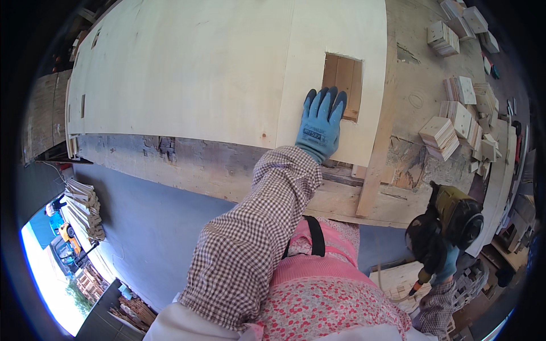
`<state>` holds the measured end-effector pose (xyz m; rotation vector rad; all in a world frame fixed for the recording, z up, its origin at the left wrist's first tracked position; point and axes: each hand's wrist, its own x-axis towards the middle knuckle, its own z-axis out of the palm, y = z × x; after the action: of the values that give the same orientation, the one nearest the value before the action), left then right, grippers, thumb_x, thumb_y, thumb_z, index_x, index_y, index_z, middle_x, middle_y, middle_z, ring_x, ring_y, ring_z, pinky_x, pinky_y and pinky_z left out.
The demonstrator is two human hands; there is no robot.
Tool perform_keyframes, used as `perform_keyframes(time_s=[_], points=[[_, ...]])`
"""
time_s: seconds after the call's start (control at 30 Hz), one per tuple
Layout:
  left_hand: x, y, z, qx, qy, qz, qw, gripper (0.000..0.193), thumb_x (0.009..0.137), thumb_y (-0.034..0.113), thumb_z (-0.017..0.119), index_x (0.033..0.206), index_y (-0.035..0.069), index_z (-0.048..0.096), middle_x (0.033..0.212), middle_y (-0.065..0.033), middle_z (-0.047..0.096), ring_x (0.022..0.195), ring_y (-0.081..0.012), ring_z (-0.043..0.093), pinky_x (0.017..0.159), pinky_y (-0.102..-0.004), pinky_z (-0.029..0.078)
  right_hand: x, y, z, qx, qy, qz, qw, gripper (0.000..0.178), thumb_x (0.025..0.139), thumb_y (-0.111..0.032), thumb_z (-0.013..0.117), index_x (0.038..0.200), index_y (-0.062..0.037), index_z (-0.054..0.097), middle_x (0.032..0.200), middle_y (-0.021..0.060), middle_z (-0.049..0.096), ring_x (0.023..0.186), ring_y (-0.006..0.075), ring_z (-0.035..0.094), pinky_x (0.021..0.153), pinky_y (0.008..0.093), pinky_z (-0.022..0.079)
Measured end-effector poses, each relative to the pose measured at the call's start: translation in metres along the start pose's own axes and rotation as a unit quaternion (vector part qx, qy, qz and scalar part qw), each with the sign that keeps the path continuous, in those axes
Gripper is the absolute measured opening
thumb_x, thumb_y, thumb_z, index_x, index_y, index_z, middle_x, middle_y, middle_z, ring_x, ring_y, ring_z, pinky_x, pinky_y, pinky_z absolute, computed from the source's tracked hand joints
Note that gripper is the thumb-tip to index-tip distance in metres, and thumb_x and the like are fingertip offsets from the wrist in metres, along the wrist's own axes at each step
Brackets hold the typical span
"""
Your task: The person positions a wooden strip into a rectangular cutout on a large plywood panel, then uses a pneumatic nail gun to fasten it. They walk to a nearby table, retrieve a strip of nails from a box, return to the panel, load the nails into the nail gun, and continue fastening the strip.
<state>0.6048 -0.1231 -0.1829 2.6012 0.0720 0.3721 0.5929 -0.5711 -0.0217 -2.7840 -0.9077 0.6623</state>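
My left hand [319,129], in a blue glove with dark fingertips, lies flat on a pale plywood sheet [193,68]. Its fingers are stretched out, and their tips reach the lower left edge of a rectangular cutout [346,77]. Brown boards show through that opening. On the right, beyond the sheet's near corner, my right hand [435,250] grips a yellow-and-black nail gun [459,217]. An air hose [398,296] runs from the fitting below its handle. The gun is held apart from the sheet, over the bench's near edge.
Under the sheet is a worn wooden bench [187,165]; a wood strip [373,170] runs along the sheet's right side. Stacks of plywood blocks [441,136] stand at the right. Wood slats [85,207] lean by a doorway at the left, above a grey floor [153,227].
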Motion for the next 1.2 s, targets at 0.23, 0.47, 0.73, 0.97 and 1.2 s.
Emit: perform_keyframes(time_s=[0.23,0.47,0.73,0.97,1.2], points=[[0.004,0.004,0.002,0.016,-0.008,0.001,1.000,0.068,0.072,0.007,0.052,0.135,0.004,0.027,0.135,-0.0183,0.032,0.126,-0.0332,0.029,0.107,-0.0513,0.015,0.027,-0.130,-0.051,0.665,-0.047,0.251,0.702,0.020,0.082,-0.016,0.054,0.087,0.0036,0.057,0.069,0.0097,0.054,0.063,0.0214,0.055,0.060,0.0317,0.046],[0.004,0.003,0.003,0.012,-0.003,0.009,1.000,0.067,0.071,0.007,0.053,0.133,0.003,0.029,0.133,-0.0177,0.035,0.123,-0.0324,0.032,0.107,-0.0512,0.015,0.073,-0.144,-0.025,0.456,-0.089,0.062,0.883,0.026,0.085,-0.015,0.051,0.102,0.0043,0.051,0.072,0.0097,0.054,0.064,0.0219,0.055,0.060,0.0341,0.046],[0.004,0.002,0.002,0.007,-0.012,0.008,1.000,0.065,0.072,0.008,0.052,0.133,0.003,0.029,0.132,-0.0172,0.036,0.121,-0.0316,0.034,0.106,-0.0519,0.016,0.057,-0.186,-0.051,0.689,-0.061,0.258,0.674,0.021,0.085,-0.012,0.048,0.098,0.0046,0.051,0.073,0.0092,0.054,0.069,0.0212,0.053,0.066,0.0340,0.045],[0.011,-0.001,0.002,-0.009,0.004,0.009,1.000,0.064,0.072,0.005,0.050,0.133,0.001,0.030,0.132,-0.0174,0.036,0.121,-0.0309,0.035,0.107,-0.0497,0.016,0.069,-0.194,-0.037,0.659,-0.049,0.252,0.707,0.021,0.088,-0.017,0.050,0.095,0.0022,0.054,0.074,0.0081,0.055,0.069,0.0201,0.054,0.066,0.0306,0.044],[0.006,0.003,-0.002,-0.037,-0.005,-0.002,0.999,0.063,0.072,0.004,0.050,0.132,0.000,0.031,0.133,-0.0175,0.034,0.122,-0.0308,0.033,0.107,-0.0495,0.015,0.086,-0.185,-0.039,0.695,-0.113,0.207,0.679,0.022,0.088,-0.012,0.048,0.104,0.0016,0.053,0.074,0.0090,0.053,0.069,0.0200,0.053,0.068,0.0327,0.045]])
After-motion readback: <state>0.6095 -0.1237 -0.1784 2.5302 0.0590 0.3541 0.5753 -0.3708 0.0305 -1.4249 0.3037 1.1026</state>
